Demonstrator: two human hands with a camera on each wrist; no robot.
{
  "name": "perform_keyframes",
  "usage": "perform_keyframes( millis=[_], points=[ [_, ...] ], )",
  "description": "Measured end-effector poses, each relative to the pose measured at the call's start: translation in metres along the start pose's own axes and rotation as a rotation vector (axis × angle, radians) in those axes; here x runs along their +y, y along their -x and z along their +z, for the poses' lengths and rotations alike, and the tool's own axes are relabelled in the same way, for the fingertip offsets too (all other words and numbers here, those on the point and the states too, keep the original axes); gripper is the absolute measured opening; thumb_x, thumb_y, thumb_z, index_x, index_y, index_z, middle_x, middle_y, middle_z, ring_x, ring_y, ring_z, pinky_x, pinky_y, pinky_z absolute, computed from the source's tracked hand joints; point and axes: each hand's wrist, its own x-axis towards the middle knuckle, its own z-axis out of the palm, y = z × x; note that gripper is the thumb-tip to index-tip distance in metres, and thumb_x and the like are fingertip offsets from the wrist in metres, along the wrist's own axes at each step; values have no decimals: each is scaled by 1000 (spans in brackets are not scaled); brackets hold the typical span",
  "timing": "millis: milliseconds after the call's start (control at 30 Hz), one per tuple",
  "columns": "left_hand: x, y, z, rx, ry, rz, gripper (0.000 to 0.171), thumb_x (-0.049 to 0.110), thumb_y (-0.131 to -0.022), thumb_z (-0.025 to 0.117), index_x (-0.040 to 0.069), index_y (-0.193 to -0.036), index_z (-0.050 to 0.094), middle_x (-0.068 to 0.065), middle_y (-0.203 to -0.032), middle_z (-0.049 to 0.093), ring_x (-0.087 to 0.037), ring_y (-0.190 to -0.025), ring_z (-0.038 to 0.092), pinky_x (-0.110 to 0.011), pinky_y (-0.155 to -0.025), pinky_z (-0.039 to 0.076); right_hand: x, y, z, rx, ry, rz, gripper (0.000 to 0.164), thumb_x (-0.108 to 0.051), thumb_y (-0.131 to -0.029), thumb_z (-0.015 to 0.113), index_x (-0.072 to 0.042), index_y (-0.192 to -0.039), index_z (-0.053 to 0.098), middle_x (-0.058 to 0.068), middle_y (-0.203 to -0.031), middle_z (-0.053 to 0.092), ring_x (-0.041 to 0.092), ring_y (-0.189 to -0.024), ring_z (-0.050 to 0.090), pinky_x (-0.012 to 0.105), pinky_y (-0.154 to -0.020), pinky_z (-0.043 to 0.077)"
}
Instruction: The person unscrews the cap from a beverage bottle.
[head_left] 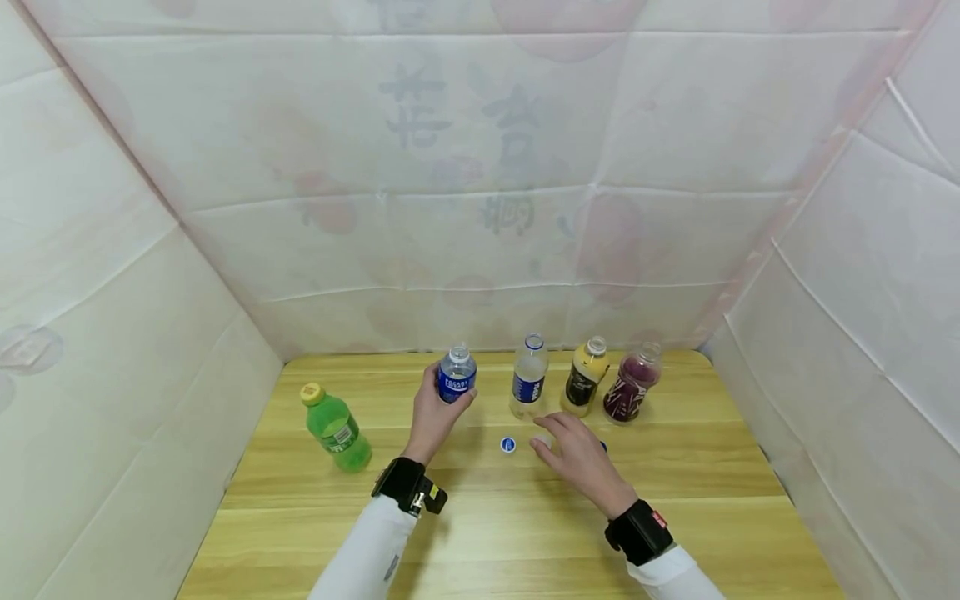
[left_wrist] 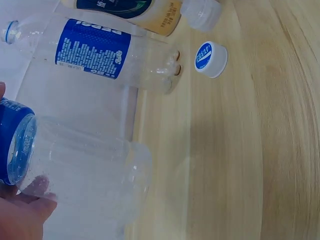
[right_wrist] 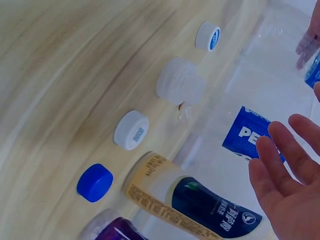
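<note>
My left hand (head_left: 437, 414) grips an uncapped clear bottle with a blue label (head_left: 457, 379) round its middle. In the left wrist view the see-through lower part of this bottle (left_wrist: 92, 170) shows, with the fingertips behind it. My right hand (head_left: 581, 458) hovers with its fingers spread and holds nothing. A white cap with a blue top (head_left: 507, 445) lies to its left. Seen from the right wrist, a translucent cap (right_wrist: 177, 82), a white cap (right_wrist: 131, 130) and a blue cap (right_wrist: 95, 183) lie in a row with it on the table.
Behind the right hand stand three uncapped bottles: a clear one with a blue label (head_left: 528, 387), a yellow one (head_left: 585, 379) and a purple one (head_left: 633, 387). A green bottle with a yellow cap (head_left: 337, 429) stands at the left. Pale sheets (head_left: 480, 250) wall the wooden table (head_left: 480, 542).
</note>
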Motion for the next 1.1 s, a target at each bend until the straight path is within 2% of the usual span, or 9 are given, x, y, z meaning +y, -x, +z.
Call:
perform_keyframes(
  millis=[233, 567, 900, 1100],
  points=[
    [-6, -7, 7, 22, 13, -40, 82, 23, -88, 82, 3, -152, 35, -24, -142, 55, -39, -130, 56, -54, -109, 46, 1, 2, 2, -8, -28, 26, 36, -25, -95, 77, -4, -124, 72, 10, -114, 70, 26, -107, 66, 43, -90, 58],
    [-11, -19, 11, -11, -27, -29, 88, 25, -90, 82, 1, -157, 29, -27, -148, 50, -42, -136, 50, -56, -113, 42, 0, 1, 6, -34, -46, 58, 37, -24, -97, 75, -4, -128, 70, 11, -118, 70, 27, -110, 66, 44, -94, 56],
    [-20, -26, 14, -29, -46, -59, 89, 23, -89, 84, 2, -157, 29, -27, -149, 49, -42, -137, 49, -56, -113, 42, -2, 0, 11, -18, -73, 38, 40, -21, -95, 77, -5, -131, 68, 10, -122, 67, 26, -109, 67, 44, -91, 58],
    [-27, -27, 18, -41, -75, -65, 87, 22, -89, 84, 0, -155, 30, -28, -147, 50, -42, -136, 50, -57, -112, 43, -1, 1, 10, -41, -71, 27, 39, -22, -97, 75, -6, -132, 68, 10, -123, 66, 25, -109, 66, 42, -90, 58]
  ],
)
